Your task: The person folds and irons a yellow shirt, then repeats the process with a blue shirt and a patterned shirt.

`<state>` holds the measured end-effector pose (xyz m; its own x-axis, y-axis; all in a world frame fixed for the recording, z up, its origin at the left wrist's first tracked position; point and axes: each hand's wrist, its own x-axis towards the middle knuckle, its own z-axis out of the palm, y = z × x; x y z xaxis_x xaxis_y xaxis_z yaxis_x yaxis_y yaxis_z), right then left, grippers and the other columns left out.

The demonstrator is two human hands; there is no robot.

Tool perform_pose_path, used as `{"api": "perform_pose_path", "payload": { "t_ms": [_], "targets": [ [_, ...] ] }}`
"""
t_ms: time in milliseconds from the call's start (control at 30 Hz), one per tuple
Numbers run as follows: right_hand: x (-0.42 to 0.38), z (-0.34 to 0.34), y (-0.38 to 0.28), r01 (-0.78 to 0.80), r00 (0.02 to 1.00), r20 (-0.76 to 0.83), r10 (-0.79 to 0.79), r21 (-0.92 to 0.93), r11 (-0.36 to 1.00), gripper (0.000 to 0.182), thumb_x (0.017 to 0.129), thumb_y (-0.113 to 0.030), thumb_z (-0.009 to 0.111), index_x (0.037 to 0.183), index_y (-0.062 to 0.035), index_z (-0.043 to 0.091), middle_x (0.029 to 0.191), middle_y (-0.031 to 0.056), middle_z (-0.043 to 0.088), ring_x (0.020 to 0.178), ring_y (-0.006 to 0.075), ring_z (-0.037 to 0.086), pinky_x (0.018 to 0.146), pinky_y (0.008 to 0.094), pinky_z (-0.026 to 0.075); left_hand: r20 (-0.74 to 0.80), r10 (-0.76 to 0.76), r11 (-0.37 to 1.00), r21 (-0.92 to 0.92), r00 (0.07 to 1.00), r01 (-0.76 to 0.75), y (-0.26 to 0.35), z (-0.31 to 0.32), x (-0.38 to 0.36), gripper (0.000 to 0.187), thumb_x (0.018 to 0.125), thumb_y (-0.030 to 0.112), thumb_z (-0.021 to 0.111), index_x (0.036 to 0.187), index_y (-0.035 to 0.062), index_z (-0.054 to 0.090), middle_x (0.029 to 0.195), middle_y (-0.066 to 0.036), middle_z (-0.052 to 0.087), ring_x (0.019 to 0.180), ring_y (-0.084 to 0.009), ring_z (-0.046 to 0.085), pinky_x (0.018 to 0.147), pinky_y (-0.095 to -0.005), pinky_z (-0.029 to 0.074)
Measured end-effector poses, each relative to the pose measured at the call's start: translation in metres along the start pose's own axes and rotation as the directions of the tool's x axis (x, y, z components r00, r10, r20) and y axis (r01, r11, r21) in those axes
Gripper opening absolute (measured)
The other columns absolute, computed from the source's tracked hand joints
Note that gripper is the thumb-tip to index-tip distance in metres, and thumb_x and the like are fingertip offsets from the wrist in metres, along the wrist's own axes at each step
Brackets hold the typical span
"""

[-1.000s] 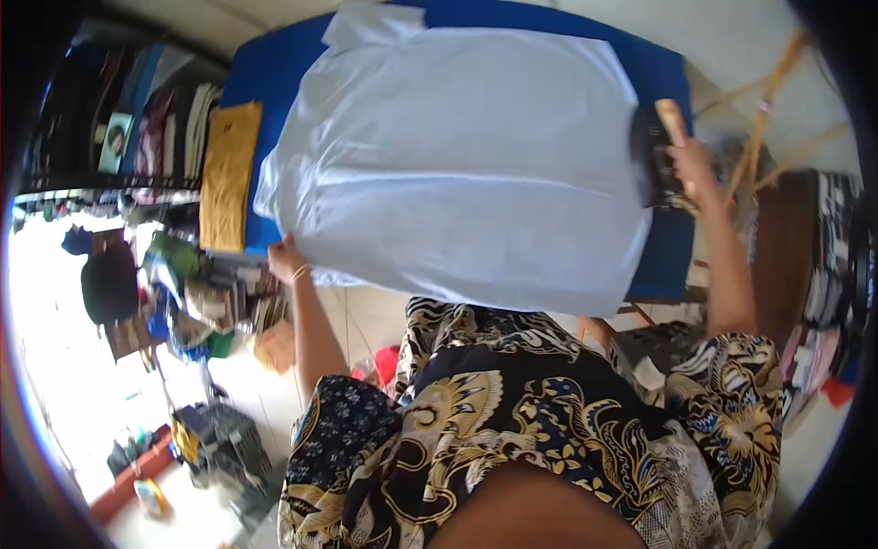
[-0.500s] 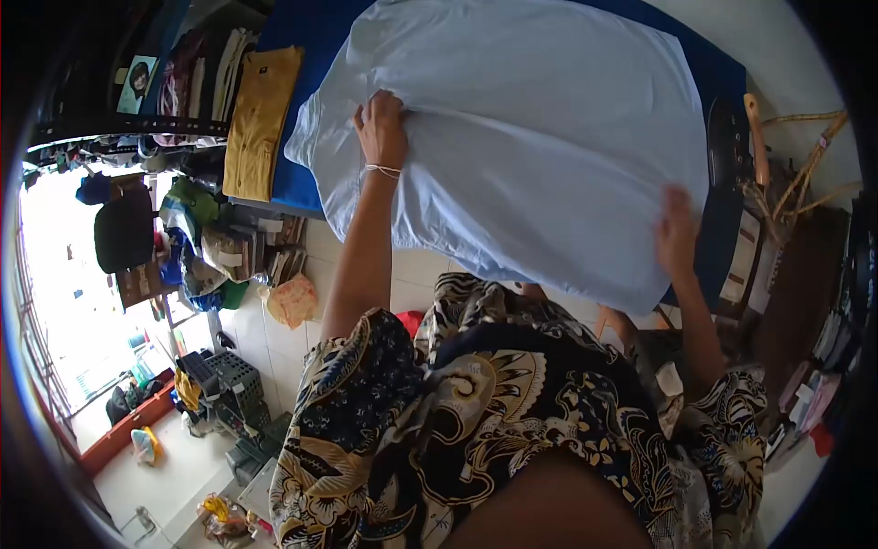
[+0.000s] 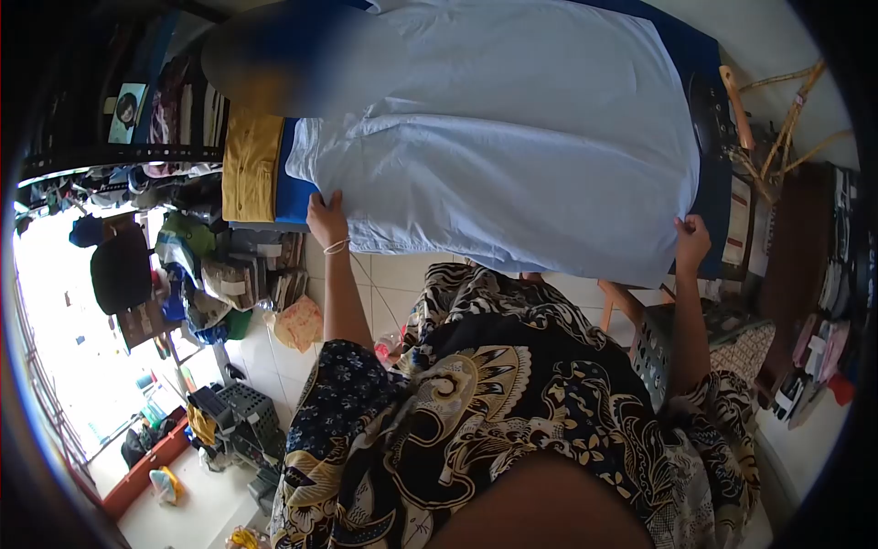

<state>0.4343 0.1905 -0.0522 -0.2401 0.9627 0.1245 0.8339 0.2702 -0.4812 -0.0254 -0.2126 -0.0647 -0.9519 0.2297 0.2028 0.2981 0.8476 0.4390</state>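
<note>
A light blue shirt [image 3: 512, 156] lies spread over a table or board with a blue cover [image 3: 712, 197], its collar end toward the left. My left hand [image 3: 326, 220], with a white band at the wrist, pinches the near edge of the cloth close to the collar. At the right, my right hand [image 3: 692, 245] holds the near corner of the shirt between thumb and fingers. A long crease runs across the cloth between the hands. Something blurred covers the upper left part of the shirt.
A folded mustard-yellow shirt [image 3: 251, 174] lies at the left end. Beyond the right edge are a wooden handle [image 3: 737, 108] and dry branches [image 3: 786, 133]. Dark crates [image 3: 245, 412] stand on the floor at lower left; a perforated basket [image 3: 651, 352] is below my right arm.
My left hand has moved from the top of the shirt down to its near edge. My right hand has dropped to the near right corner and closed on the cloth.
</note>
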Motion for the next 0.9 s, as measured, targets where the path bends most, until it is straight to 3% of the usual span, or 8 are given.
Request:
{"api": "perform_pose_path", "payload": {
  "t_ms": [367, 467, 500, 600, 633, 733, 800, 900],
  "targets": [
    [0.032, 0.003, 0.009, 0.000, 0.981, -0.194, -0.016, -0.082, 0.997, 0.020, 0.072, -0.019, 0.067, 0.071, -0.0026, 0.056, 0.066, 0.0099, 0.056, 0.058, 0.0250, 0.054, 0.056, 0.0331, 0.042, 0.059, 0.067, 0.998, -0.019, 0.996, -0.066, -0.006, 0.001, 0.006, 0.032, 0.075, 0.026, 0.063, 0.076, 0.0002, 0.045, 0.069, -0.019, 0.052, 0.066, -0.0409, 0.049, 0.055, -0.0411, 0.040],
    [0.020, 0.014, 0.004, 0.013, 0.983, -0.169, -0.069, -0.312, 0.950, 0.024, 0.083, -0.024, 0.055, 0.080, -0.0002, 0.054, 0.078, 0.0161, 0.054, 0.069, 0.0292, 0.052, 0.064, 0.0366, 0.043, -0.307, 0.051, 0.974, 0.227, 0.950, 0.021, 0.053, -0.012, -0.025, 0.033, 0.069, 0.021, 0.067, 0.091, 0.0051, 0.048, 0.097, -0.014, 0.053, 0.092, -0.0312, 0.050, 0.075, -0.0410, 0.039],
    [0.008, 0.012, -0.001, 0.007, 0.983, -0.173, -0.065, -0.314, 0.949, 0.024, 0.083, -0.024, 0.055, 0.080, -0.0002, 0.054, 0.078, 0.0161, 0.054, 0.069, 0.0292, 0.052, 0.064, 0.0366, 0.043, -0.260, 0.266, 0.963, 0.110, 0.928, -0.245, 0.057, -0.006, -0.040, 0.035, 0.069, 0.021, 0.067, 0.094, 0.0053, 0.049, 0.101, -0.015, 0.052, 0.094, -0.0312, 0.048, 0.078, -0.0424, 0.037],
    [-0.041, 0.011, 0.016, -0.149, 0.968, -0.198, 0.154, 0.042, 0.988, 0.038, 0.081, -0.033, 0.056, 0.083, 0.0043, 0.050, 0.078, 0.0162, 0.051, 0.072, 0.0278, 0.051, 0.067, 0.0359, 0.042, 0.175, 0.678, 0.696, -0.465, 0.714, -0.547, 0.072, 0.025, -0.115, 0.044, 0.069, 0.019, 0.064, 0.108, 0.0070, 0.049, 0.118, -0.013, 0.046, 0.114, -0.0266, 0.040, 0.093, -0.0459, 0.028],
    [-0.059, 0.016, 0.035, -0.313, 0.945, -0.109, 0.309, -0.019, 0.950, 0.042, 0.080, -0.035, 0.059, 0.085, 0.0053, 0.049, 0.079, 0.0152, 0.051, 0.072, 0.0264, 0.051, 0.068, 0.0349, 0.042, 0.352, 0.813, 0.579, -0.413, 0.463, -0.703, 0.100, 0.013, -0.133, 0.047, 0.069, 0.018, 0.062, 0.112, 0.0075, 0.047, 0.124, -0.011, 0.043, 0.120, -0.0245, 0.035, 0.097, -0.0471, 0.025],
    [-0.097, 0.019, 0.017, -0.354, 0.896, -0.236, 0.376, 0.130, 0.926, 0.048, 0.072, -0.035, 0.067, 0.089, 0.0053, 0.047, 0.082, 0.0136, 0.052, 0.075, 0.0226, 0.051, 0.070, 0.0322, 0.041, 0.382, 0.864, 0.485, -0.454, 0.329, -0.747, 0.118, 0.036, -0.162, 0.054, 0.069, 0.011, 0.059, 0.120, 0.0097, 0.041, 0.132, -0.008, 0.035, 0.127, -0.0224, 0.027, 0.103, -0.0495, 0.015],
    [-0.096, -0.002, 0.002, -0.416, 0.900, 0.048, 0.433, 0.386, 0.823, 0.049, 0.067, -0.030, 0.072, 0.091, 0.0036, 0.046, 0.082, 0.0128, 0.054, 0.075, 0.0199, 0.052, 0.068, 0.0314, 0.042, 0.415, 0.857, 0.436, -0.264, 0.307, -0.860, 0.127, 0.042, -0.162, 0.051, 0.071, 0.006, 0.052, 0.120, 0.0094, 0.041, 0.134, -0.009, 0.033, 0.128, -0.0207, 0.025, 0.103, -0.0497, 0.014],
    [-0.074, -0.026, 0.031, -0.245, 0.958, 0.211, 0.196, 0.235, 0.941, 0.041, 0.069, -0.024, 0.070, 0.092, 0.0005, 0.046, 0.076, 0.0101, 0.055, 0.065, 0.0208, 0.054, 0.061, 0.0319, 0.044, 0.330, 0.921, 0.358, -0.511, 0.207, -0.782, 0.118, 0.031, -0.172, 0.047, 0.072, 0.002, 0.046, 0.119, 0.0075, 0.042, 0.134, -0.010, 0.033, 0.127, -0.0221, 0.027, 0.103, -0.0493, 0.015]
  ]
}}
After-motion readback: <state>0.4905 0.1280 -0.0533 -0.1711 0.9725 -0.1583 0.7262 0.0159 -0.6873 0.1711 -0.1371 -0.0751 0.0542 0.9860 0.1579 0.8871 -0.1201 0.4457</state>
